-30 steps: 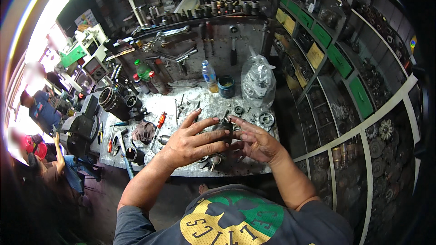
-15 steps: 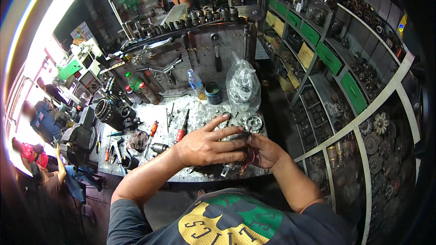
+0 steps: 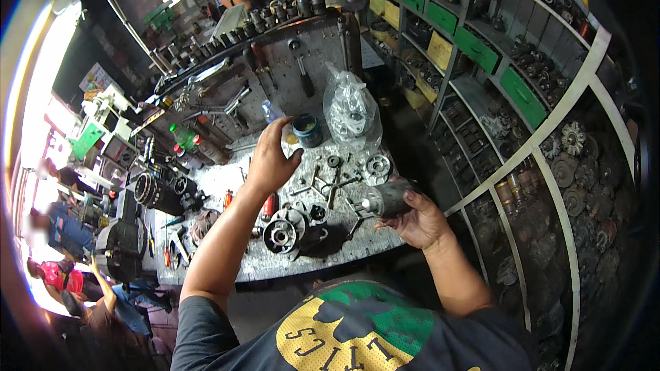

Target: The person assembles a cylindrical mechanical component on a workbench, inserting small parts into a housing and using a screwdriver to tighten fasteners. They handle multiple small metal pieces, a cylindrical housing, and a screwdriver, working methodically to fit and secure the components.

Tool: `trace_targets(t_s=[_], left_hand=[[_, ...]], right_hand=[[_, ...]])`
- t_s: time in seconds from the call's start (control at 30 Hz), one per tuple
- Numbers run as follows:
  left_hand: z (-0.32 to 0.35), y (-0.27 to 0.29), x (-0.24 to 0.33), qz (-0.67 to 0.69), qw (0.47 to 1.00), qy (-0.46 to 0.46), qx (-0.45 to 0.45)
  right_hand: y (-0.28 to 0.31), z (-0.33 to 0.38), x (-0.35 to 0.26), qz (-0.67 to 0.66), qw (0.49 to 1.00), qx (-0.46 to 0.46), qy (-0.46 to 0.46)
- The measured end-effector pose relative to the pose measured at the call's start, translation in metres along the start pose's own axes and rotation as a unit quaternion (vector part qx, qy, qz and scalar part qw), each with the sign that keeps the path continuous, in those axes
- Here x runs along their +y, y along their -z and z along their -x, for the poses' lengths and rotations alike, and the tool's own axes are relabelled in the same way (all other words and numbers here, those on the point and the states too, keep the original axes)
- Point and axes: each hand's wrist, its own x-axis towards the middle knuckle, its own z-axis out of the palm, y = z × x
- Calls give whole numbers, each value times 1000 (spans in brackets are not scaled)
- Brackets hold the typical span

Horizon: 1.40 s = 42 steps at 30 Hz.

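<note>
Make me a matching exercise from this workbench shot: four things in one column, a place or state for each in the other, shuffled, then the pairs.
Things:
1. grey metal cylinder
2. clear plastic bag of parts
3. small dark round tin
4. round housing with a centre hole

Places or states:
A. lies on the bench near its front edge
B. held in the right hand
C. stands tall at the back of the bench
D. just beyond the fingertips of the left hand

Pairs: 1-B, 2-C, 3-D, 4-A
</note>
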Motion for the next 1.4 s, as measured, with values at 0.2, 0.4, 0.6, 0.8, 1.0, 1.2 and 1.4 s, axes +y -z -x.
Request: trace_targets(t_s=[0.2, 0.4, 0.6, 0.8, 1.0, 1.2, 1.4], left_hand=[[-46, -97, -104, -122, 973, 106, -162], [-101, -154, -129, -224, 900, 223, -299], [-86, -143, -102, -184, 940, 226, -175], [-26, -54, -43, 62, 989, 123, 55], [20, 33, 8, 27, 946, -155, 283], [52, 74, 39, -103, 923, -218, 301], [78, 89, 49, -163, 943, -164, 239]], right_hand=[[26, 50, 15, 8, 988, 104, 116], [35, 113, 42, -25, 967, 175, 184], [37, 154, 47, -1, 939, 248, 240], [21, 125, 10, 50, 951, 169, 255], [-29, 45, -16, 151, 968, 32, 197], [-89, -19, 7, 411, 864, -87, 280], [-124, -53, 25, 590, 676, -172, 406]])
